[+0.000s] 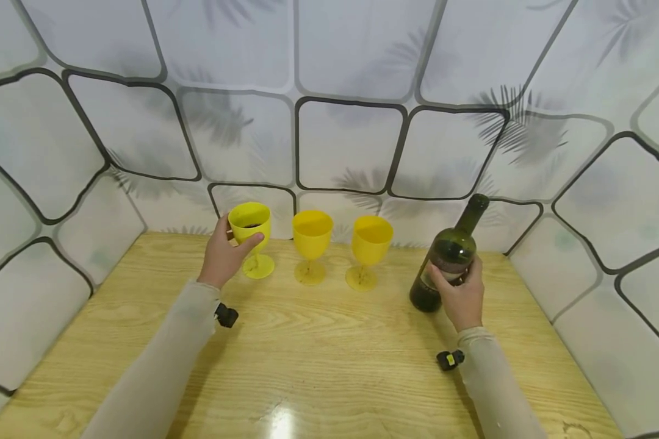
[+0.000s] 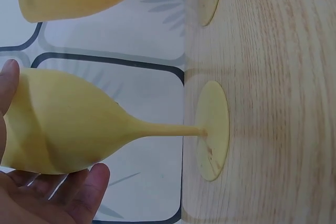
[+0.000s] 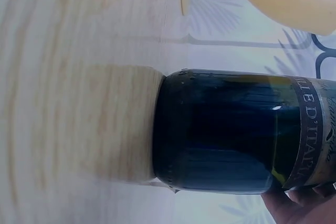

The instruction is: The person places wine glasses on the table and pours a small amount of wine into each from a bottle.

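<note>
Around the bowl of the leftmost yellow goblet [image 1: 251, 228] curls my left hand [image 1: 225, 253], thumb in front and fingers behind. Dark liquid shows inside that goblet, and its foot rests on the table in the left wrist view. My right hand [image 1: 462, 292] grips a dark green wine bottle [image 1: 445, 259] around its labelled middle. The bottle's base [image 3: 210, 129] is at the tabletop; whether it touches is hard to tell. Between the hands stand a middle goblet [image 1: 312, 235] and a right goblet [image 1: 371, 241], both upright and untouched.
The light wooden table [image 1: 318, 353] reaches back to a patterned wall covering [image 1: 351, 146], which also encloses the left and right sides. The goblets stand in a row near the back edge, with the bottle at their right.
</note>
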### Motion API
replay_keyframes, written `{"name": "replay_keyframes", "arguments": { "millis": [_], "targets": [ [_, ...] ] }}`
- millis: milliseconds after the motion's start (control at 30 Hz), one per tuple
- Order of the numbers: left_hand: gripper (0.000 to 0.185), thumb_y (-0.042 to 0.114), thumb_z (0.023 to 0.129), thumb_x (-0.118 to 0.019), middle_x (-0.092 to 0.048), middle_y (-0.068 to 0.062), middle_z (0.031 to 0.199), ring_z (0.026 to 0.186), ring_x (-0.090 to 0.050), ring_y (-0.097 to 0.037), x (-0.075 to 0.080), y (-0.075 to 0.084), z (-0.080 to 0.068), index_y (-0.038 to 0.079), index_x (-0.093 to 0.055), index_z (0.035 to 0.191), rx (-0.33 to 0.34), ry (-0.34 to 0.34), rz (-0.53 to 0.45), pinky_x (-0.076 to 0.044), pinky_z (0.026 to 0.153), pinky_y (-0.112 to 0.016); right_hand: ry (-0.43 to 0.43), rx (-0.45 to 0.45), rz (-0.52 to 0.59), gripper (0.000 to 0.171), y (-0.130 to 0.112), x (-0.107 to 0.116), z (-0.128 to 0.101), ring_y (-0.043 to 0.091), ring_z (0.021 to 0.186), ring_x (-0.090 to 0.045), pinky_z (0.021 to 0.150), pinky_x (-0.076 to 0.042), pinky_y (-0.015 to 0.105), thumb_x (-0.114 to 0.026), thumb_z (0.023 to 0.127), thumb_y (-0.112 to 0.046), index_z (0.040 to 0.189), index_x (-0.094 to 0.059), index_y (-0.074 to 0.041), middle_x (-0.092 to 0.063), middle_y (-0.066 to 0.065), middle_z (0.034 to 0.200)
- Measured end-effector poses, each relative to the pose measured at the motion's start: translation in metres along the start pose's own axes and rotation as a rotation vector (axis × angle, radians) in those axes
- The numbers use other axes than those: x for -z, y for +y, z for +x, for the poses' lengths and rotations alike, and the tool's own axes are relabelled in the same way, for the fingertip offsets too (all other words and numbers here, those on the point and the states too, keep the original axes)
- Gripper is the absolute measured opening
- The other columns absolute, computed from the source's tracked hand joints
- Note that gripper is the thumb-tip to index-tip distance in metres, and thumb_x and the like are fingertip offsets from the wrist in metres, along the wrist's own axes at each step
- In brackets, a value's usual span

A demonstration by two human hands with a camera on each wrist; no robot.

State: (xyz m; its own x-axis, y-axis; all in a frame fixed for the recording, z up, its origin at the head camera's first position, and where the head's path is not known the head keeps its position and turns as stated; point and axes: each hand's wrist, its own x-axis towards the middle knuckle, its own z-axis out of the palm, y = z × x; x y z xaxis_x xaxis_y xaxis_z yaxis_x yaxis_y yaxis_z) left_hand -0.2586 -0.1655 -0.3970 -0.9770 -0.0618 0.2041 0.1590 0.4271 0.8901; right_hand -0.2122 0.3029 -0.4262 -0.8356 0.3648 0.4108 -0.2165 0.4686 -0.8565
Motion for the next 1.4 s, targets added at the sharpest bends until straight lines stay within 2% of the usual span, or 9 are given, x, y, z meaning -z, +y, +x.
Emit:
{"name": "replay_keyframes", "arguments": {
  "millis": [167,367,533,633,767,900,1067,1233,1400],
  "targets": [
    [0.105,0.054,0.093,-0.073,-0.033,-0.022,0.160,0.142,-0.041,-0.042,0.000,0.002,-0.005,0.010,-0.012,0.166,-0.006,0.048,-0.026,-0.043,0.112,-0.058,-0.013,-0.017,-0.002,0.077,0.000,0.000,0.000,0.004,0.112,-0.054,0.088,-0.046,0.016,-0.082,0.090,-0.017,0.154,-0.038,-0.013,-0.057,0.004,0.137],
    [0.105,0.058,0.088,-0.077,-0.038,-0.020,0.155,0.138,-0.044,-0.039,0.001,0.019,-0.024,0.011,-0.020,0.164,0.015,0.181,0.013,-0.046,0.107,-0.057,-0.006,-0.011,0.011,0.078,-0.004,0.001,-0.002,0.004,0.113,-0.054,0.089,-0.046,0.015,-0.082,0.090,-0.016,0.154,-0.039,-0.013,-0.057,0.003,0.136],
    [0.085,0.044,0.091,-0.080,-0.049,-0.016,0.144,0.128,-0.052,-0.034,-0.006,0.031,-0.043,0.007,-0.038,0.156,-0.105,0.268,0.001,-0.051,0.100,-0.052,0.000,0.000,0.021,0.076,-0.005,0.000,-0.003,0.003,0.110,-0.054,0.086,-0.046,0.013,-0.082,0.089,-0.016,0.152,-0.040,-0.011,-0.057,0.003,0.133],
    [0.071,0.034,0.092,-0.081,-0.056,-0.015,0.138,0.122,-0.057,-0.032,-0.016,0.036,-0.052,0.005,-0.048,0.149,-0.211,0.219,-0.002,-0.053,0.096,-0.050,0.003,0.004,0.020,0.075,-0.005,0.000,-0.003,0.003,0.109,-0.055,0.084,-0.046,0.013,-0.082,0.090,-0.016,0.151,-0.040,-0.010,-0.058,0.002,0.131],
    [0.066,0.035,0.094,-0.079,-0.058,-0.010,0.141,0.124,-0.058,-0.030,-0.033,0.038,-0.057,0.010,-0.051,0.148,-0.260,0.045,0.030,-0.054,0.098,-0.049,0.002,0.005,0.015,0.076,-0.005,0.000,-0.003,0.004,0.108,-0.054,0.084,-0.046,0.013,-0.083,0.089,-0.015,0.151,-0.040,-0.009,-0.057,0.002,0.131],
    [0.076,0.044,0.094,-0.077,-0.050,-0.006,0.152,0.133,-0.053,-0.030,-0.048,0.036,-0.050,0.016,-0.043,0.156,-0.200,-0.081,0.025,-0.052,0.104,-0.050,-0.009,0.000,0.028,0.077,-0.007,0.000,-0.002,0.005,0.111,-0.053,0.088,-0.045,0.016,-0.082,0.090,-0.015,0.152,-0.038,-0.010,-0.056,0.003,0.133],
    [0.094,0.045,0.092,-0.078,-0.033,-0.010,0.163,0.143,-0.042,-0.033,-0.066,0.031,-0.036,0.018,-0.024,0.164,-0.045,-0.187,-0.063,-0.044,0.113,-0.053,-0.021,-0.013,0.031,0.077,-0.007,0.001,-0.002,0.006,0.115,-0.053,0.093,-0.045,0.020,-0.081,0.091,-0.018,0.154,-0.037,-0.011,-0.056,0.004,0.135],
    [0.103,0.045,0.092,-0.079,-0.027,-0.015,0.165,0.146,-0.037,-0.035,-0.082,0.027,-0.021,0.017,-0.014,0.166,0.019,-0.209,-0.166,-0.039,0.116,-0.054,-0.008,0.001,0.027,0.075,-0.006,0.002,0.000,0.007,0.113,-0.053,0.091,-0.045,0.020,-0.080,0.092,-0.017,0.153,-0.037,-0.009,-0.056,0.005,0.133],
    [0.102,0.045,0.092,-0.079,-0.029,-0.012,0.165,0.144,-0.039,-0.033,-0.090,0.026,-0.010,0.016,-0.015,0.166,0.001,-0.195,-0.214,-0.039,0.116,-0.054,-0.020,0.006,0.023,0.074,-0.004,0.002,0.001,0.009,0.112,-0.054,0.089,-0.045,0.020,-0.079,0.092,-0.018,0.152,-0.037,-0.007,-0.056,0.007,0.133]
  ]
}}
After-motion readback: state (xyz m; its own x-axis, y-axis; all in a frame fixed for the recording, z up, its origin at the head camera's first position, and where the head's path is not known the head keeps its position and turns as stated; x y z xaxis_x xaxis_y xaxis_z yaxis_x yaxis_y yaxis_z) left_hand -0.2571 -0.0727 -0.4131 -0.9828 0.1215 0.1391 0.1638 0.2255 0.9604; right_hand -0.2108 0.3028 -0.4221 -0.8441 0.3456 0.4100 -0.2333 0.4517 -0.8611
